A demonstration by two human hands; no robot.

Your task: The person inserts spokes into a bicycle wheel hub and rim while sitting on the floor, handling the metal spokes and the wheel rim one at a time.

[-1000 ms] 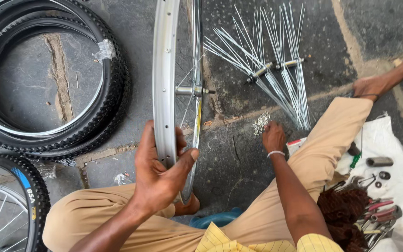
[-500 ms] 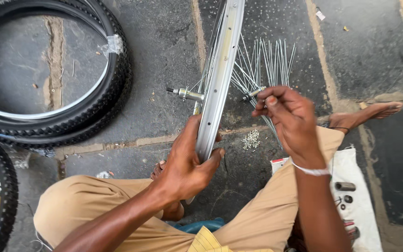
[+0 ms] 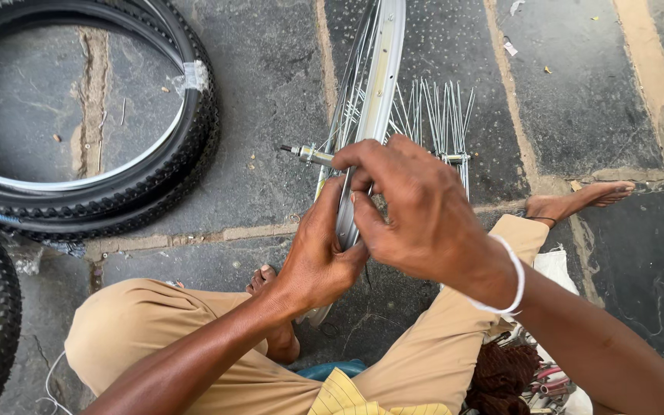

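Left hand (image 3: 318,257) wrapped tight round silver rim (image 3: 374,84), upright on floor. Right hand (image 3: 413,211) fingers pinched at rim edge, can't tell on what. Loose spokes (image 3: 443,115) just behind.

A second ago the right hand (image 3: 416,211) lay low at the right of the frame, down by the stone floor and well apart from the silver wheel rim (image 3: 374,92); half a second ago it had risen to the loose spokes (image 3: 443,115) at upper centre. Now it sits at the frame's centre, fingers curled against the rim just above the left hand (image 3: 320,257). The rim, upright at first, now leans toward the upper right, and its axle (image 3: 307,154) pokes out on the left.
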